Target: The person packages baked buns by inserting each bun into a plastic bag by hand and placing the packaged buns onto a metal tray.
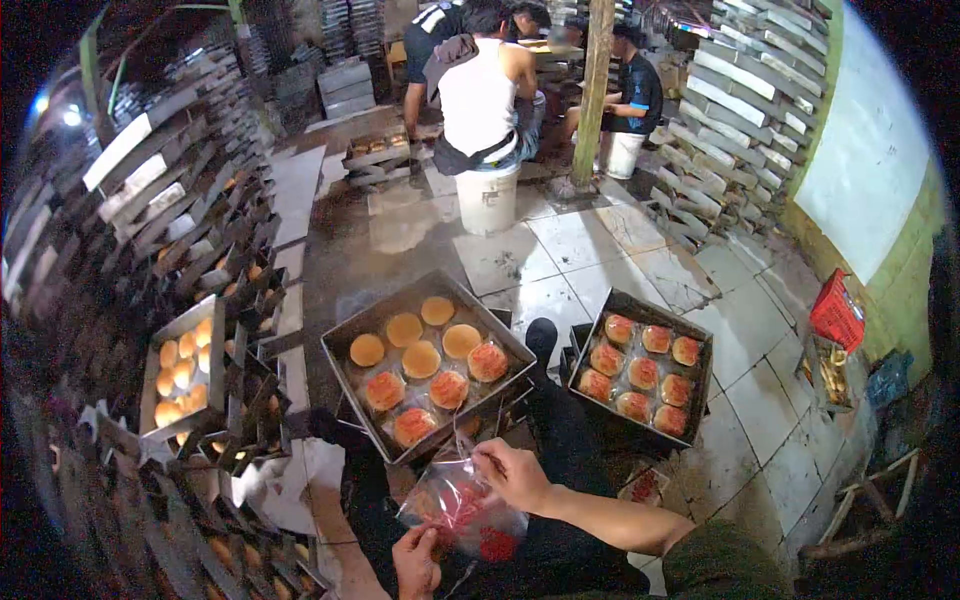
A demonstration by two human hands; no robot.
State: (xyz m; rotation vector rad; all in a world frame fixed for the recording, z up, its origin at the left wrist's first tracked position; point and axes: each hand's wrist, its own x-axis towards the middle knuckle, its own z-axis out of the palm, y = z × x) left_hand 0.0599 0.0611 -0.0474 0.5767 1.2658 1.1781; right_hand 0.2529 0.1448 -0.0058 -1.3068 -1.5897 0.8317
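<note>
Between both hands (465,525): clear crinkled bag (460,505), red pieces inside.

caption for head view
Left hand and right hand hold a clear plastic bag by a grey metal tray of round golden buns, some red-topped

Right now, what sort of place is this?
Probably a small bakery's working area: round buns sit in deep trays, stacks of what look like more trays line both sides, and people sit farther back.
</note>
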